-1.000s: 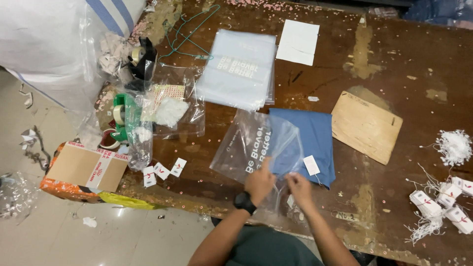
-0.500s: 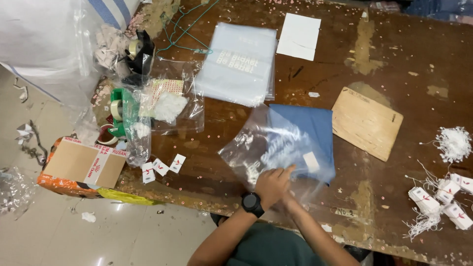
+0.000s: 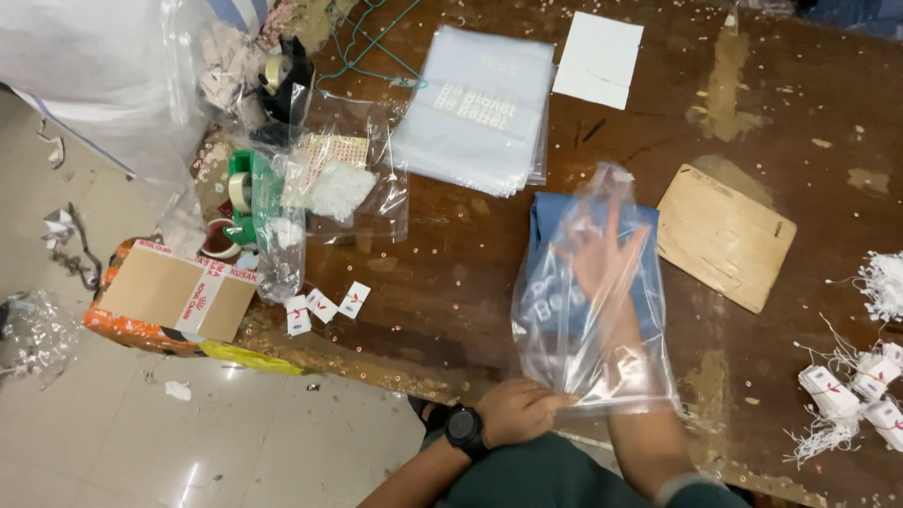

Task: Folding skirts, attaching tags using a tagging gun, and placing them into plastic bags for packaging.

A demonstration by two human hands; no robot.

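Note:
A clear plastic bag point(image 3: 564, 339) lies over a folded blue garment point(image 3: 550, 235) on the brown wooden table point(image 3: 451, 282). My right hand point(image 3: 602, 259) is pushed inside the bag, fingers spread flat, seen through the plastic above the garment. My left hand point(image 3: 517, 409), with a black watch on the wrist, pinches the bag's open edge at the table's near side. The garment's lower part is veiled by the bag.
A stack of clear bags point(image 3: 480, 113) and a white sheet point(image 3: 599, 58) lie farther back. A wooden board point(image 3: 724, 235) sits right of the garment. White tags with strings point(image 3: 856, 390) are at the right edge. Tape rolls point(image 3: 240, 193) and a cardboard box point(image 3: 174, 292) are at left.
My right hand has slid from the bag's mouth deep into the bag. The bag has turned upright over the garment. My left hand stays at the bag's opening.

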